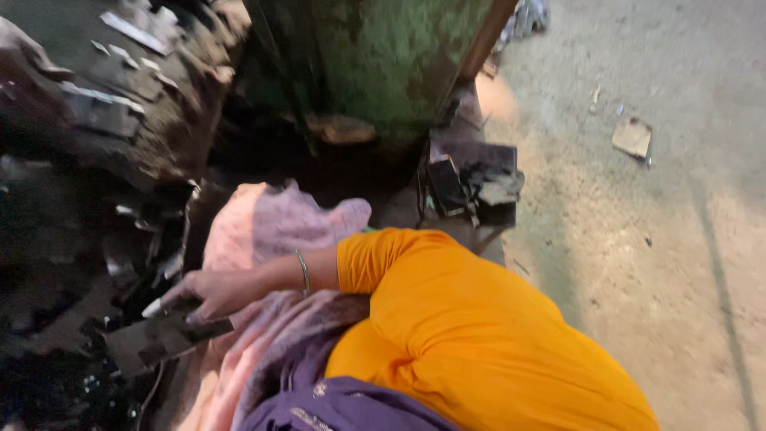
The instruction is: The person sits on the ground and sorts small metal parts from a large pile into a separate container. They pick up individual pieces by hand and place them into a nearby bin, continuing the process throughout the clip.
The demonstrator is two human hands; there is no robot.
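Low down, right hand (209,294) grips dark metal piece (163,334); left unseen.

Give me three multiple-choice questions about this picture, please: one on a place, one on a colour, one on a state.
1. Where does the flat scrap lie?
A. On the sandy ground at the upper right
B. On the pink cloth
C. On the green machine

2. What colour is the sleeve of the reaching arm?
A. White
B. Orange
C. Black

3. What is the hand doing?
A. Hanging free in the air
B. Resting on the ground at the right
C. Resting on a dark flat metal piece

Answers:
1 A, it lies alone on the pale ground.
2 B, the sleeve is bright orange down to the elbow.
3 C, the fingers lie on the dark piece; which hand it is cannot be told.
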